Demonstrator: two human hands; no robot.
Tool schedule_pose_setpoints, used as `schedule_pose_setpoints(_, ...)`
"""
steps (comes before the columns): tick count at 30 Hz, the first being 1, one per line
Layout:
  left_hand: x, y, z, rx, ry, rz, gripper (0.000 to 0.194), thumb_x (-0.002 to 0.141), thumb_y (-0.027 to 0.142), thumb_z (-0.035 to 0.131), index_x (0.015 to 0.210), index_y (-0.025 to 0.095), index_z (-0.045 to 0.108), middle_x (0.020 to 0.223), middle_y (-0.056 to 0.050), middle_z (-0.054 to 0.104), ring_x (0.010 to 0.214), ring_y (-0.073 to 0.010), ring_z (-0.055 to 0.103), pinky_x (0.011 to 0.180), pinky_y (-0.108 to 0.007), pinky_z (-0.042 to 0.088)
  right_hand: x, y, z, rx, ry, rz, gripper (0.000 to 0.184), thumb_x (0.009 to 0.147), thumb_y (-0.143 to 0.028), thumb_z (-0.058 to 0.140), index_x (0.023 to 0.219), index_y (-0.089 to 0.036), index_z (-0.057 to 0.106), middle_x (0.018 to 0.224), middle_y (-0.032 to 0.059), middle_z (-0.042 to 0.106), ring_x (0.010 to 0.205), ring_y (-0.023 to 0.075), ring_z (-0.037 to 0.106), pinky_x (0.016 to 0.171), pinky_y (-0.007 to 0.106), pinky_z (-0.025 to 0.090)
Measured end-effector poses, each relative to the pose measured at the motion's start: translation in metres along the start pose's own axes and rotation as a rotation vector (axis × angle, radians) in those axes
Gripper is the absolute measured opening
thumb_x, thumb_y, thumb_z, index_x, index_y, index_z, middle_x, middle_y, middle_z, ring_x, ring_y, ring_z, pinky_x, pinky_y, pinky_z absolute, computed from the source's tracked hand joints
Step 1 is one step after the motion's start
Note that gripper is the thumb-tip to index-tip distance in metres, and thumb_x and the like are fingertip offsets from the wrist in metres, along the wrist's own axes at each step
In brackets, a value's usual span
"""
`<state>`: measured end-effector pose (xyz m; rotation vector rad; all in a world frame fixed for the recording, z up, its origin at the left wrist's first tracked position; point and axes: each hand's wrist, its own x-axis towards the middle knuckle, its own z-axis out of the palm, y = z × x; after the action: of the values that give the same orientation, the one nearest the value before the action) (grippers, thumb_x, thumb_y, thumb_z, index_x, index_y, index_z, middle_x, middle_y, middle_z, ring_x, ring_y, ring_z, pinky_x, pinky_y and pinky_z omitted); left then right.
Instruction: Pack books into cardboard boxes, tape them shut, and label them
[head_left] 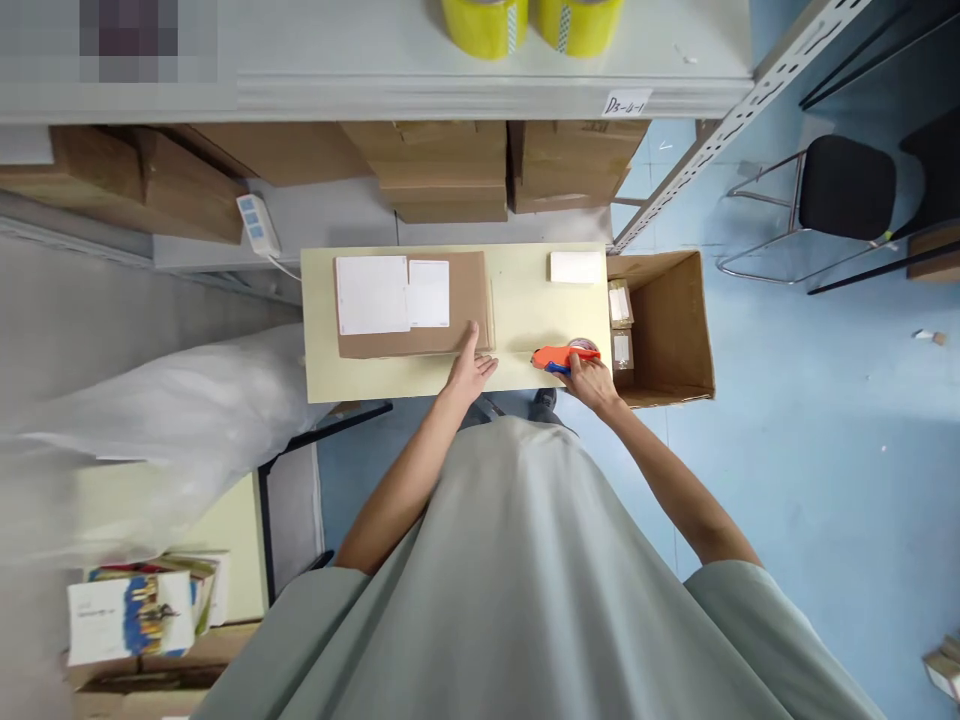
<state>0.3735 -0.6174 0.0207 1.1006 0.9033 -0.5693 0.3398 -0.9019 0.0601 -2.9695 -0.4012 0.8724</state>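
Observation:
A flat cardboard box (465, 290) lies on the pale yellow table, with a large white label (373, 294) and a smaller white label (429, 294) on its top. My left hand (470, 374) is at the box's near right corner. Its thumb points up over the box edge and its fingers stretch out to the right. In my right hand (590, 382) is an orange and blue tape dispenser (553, 357) with a tape roll at its right end. This hand is closed around the dispenser near the table's front right corner, to the right of the box.
A white block or stack of paper (575, 267) sits at the table's (525, 310) back right. Right of it stands an open carton (671, 330) with small boxes inside. Yellow tape rolls (486, 25) rest on the shelf above. A power strip (259, 225) and white plastic wrap (202, 400) are at left.

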Motion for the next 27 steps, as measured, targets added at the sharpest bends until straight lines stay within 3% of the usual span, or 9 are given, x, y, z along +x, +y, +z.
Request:
schedule_pose_setpoints(3,0.009,0.008,0.010,0.028,0.089,0.043,0.092,0.096,0.088,0.069,0.161,0.023,0.062,0.154,-0.022,0.068,0.141,-0.0309,0.071,0.121,-0.045,0.061,0.003,0.005,0.002,0.010,-0.001,-0.020,0.052,0.122,-0.050,0.041,0.146,-0.005,0.048,0.121,0.0298,0.082,0.115,0.0388,0.082,0.105,0.045,0.054)
schedule_pose_setpoints(6,0.006,0.007,0.007,0.086,0.149,0.152,0.069,0.103,0.077,0.070,0.149,0.026,0.070,0.147,-0.017,0.073,0.139,-0.0258,0.072,0.119,-0.042,0.061,0.006,0.007,0.002,0.000,-0.014,-0.060,0.049,0.122,-0.050,0.040,0.142,-0.006,0.050,0.122,0.0298,0.082,0.117,0.0383,0.081,0.108,0.045,0.052)
schedule_pose_setpoints(9,-0.003,0.004,-0.012,0.186,0.172,0.262,0.058,0.100,0.074,0.077,0.132,0.026,0.077,0.137,-0.016,0.079,0.137,-0.0264,0.074,0.116,-0.044,0.063,0.009,-0.001,0.003,-0.011,-0.036,-0.142,0.052,0.122,-0.050,0.040,0.145,-0.005,0.050,0.129,0.0304,0.080,0.120,0.0383,0.079,0.111,0.046,0.052)
schedule_pose_setpoints(12,-0.018,0.005,-0.045,0.218,0.199,0.312,0.054,0.095,0.073,0.082,0.121,0.025,0.077,0.133,-0.014,0.082,0.137,-0.0276,0.074,0.113,-0.044,0.064,0.015,-0.021,0.007,-0.023,-0.054,-0.274,0.057,0.122,-0.049,0.041,0.151,-0.001,0.049,0.134,0.0315,0.079,0.124,0.0387,0.079,0.114,0.046,0.051)
schedule_pose_setpoints(15,-0.034,0.009,-0.079,0.177,0.211,0.309,0.053,0.090,0.066,0.089,0.121,0.025,0.076,0.141,-0.013,0.080,0.145,-0.0294,0.070,0.114,-0.043,0.065,0.024,-0.048,0.013,-0.045,-0.075,-0.405,0.058,0.122,-0.046,0.042,0.156,0.001,0.048,0.137,0.0322,0.078,0.127,0.0387,0.079,0.118,0.048,0.049)
schedule_pose_setpoints(18,-0.043,0.013,-0.095,0.146,0.224,0.300,0.058,0.087,0.064,0.091,0.129,0.027,0.075,0.151,-0.011,0.076,0.152,-0.0315,0.066,0.115,-0.044,0.065,0.031,-0.074,0.014,-0.054,-0.089,-0.478,0.057,0.122,-0.045,0.043,0.156,0.001,0.048,0.135,0.0319,0.079,0.129,0.0387,0.078,0.118,0.048,0.049)
schedule_pose_setpoints(24,-0.037,0.015,-0.081,0.115,0.317,0.415,0.088,0.079,0.058,0.102,0.153,0.030,0.064,0.164,-0.012,0.068,0.154,-0.0325,0.064,0.124,-0.049,0.060,0.041,-0.107,0.005,-0.068,-0.129,-0.549,0.056,0.123,-0.044,0.039,0.151,0.004,0.049,0.129,0.0340,0.078,0.123,0.0374,0.080,0.110,0.046,0.053)
schedule_pose_setpoints(27,-0.034,0.022,-0.084,0.119,0.256,0.421,0.087,0.077,0.052,0.104,0.152,0.028,0.065,0.164,-0.013,0.068,0.154,-0.0315,0.064,0.128,-0.051,0.057,0.044,-0.117,0.004,-0.069,-0.130,-0.566,0.054,0.122,-0.041,0.041,0.152,0.003,0.048,0.130,0.0346,0.078,0.123,0.0368,0.080,0.107,0.045,0.055)
